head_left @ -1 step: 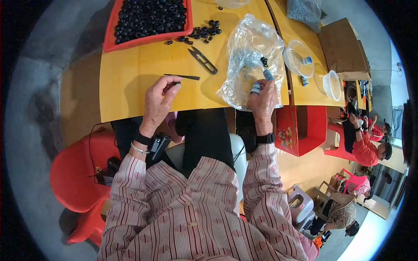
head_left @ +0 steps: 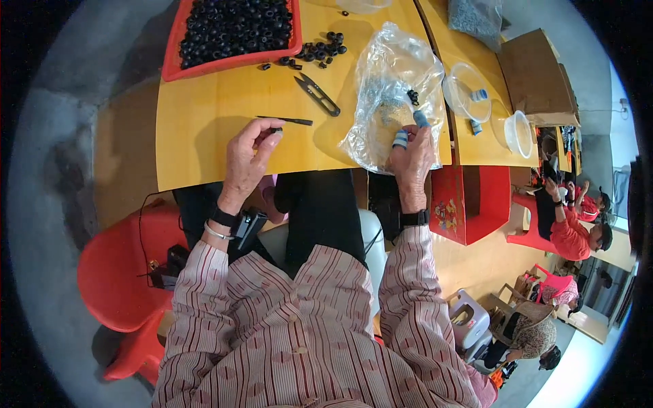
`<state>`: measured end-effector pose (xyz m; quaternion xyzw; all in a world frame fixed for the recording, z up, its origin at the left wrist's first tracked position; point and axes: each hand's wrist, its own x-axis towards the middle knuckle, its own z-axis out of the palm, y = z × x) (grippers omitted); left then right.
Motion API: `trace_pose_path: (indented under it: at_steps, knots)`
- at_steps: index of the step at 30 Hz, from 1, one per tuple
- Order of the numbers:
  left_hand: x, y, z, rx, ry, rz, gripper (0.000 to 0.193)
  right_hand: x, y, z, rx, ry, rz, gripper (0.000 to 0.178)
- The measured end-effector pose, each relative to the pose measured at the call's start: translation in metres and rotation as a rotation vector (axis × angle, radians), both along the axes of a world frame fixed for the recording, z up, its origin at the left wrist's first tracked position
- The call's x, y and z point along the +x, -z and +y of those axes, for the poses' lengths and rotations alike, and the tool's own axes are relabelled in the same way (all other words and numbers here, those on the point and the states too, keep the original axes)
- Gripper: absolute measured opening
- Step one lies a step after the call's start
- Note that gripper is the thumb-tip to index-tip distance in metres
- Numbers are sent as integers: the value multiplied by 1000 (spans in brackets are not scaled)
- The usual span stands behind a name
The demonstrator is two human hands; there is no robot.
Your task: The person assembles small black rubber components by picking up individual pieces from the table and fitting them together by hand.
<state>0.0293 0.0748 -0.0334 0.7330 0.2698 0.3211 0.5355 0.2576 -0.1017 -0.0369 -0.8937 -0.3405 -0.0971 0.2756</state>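
Between the thumb and fingertips of my left hand [head_left: 250,155] is a small black part [head_left: 275,130], held above the near part of the table. My right hand [head_left: 413,158] rests over a clear plastic bag [head_left: 367,129] with small bits in it. Blue striped finger covers [head_left: 400,139] wrap its thumb and forefinger, and these two stand apart with nothing visible between them. Several small black rings [head_left: 413,97] lie on the bag just beyond the forefinger. A thin dark pointed tool [head_left: 292,121] lies beside my left fingertips, and black thread snips [head_left: 317,95] lie farther away.
At the far left a red basket [head_left: 231,65] is heaped with black parts; several loose ones [head_left: 320,51] lie beside it. Right of the bag are clear plastic tubs [head_left: 520,132] and a cardboard box [head_left: 537,78]. A red box [head_left: 469,204] stands below the table edge. Other people sit at right.
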Motion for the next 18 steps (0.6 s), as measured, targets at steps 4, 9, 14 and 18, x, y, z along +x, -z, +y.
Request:
trace_pose_path:
  at_steps: [4,9,14,18]
  knots:
    - [-3,7,1,-136,1,-42,17,-3,-8,-2,158,30,223,42]
    - [-11,8,5,-248,34,-110,19,-14,-24,1,314,-52,388,43]
    - [-19,3,0,-414,116,-198,21,-37,-43,3,417,-274,457,42]
    - [-38,-15,-12,-416,113,-262,20,-76,-52,14,433,-410,597,43]
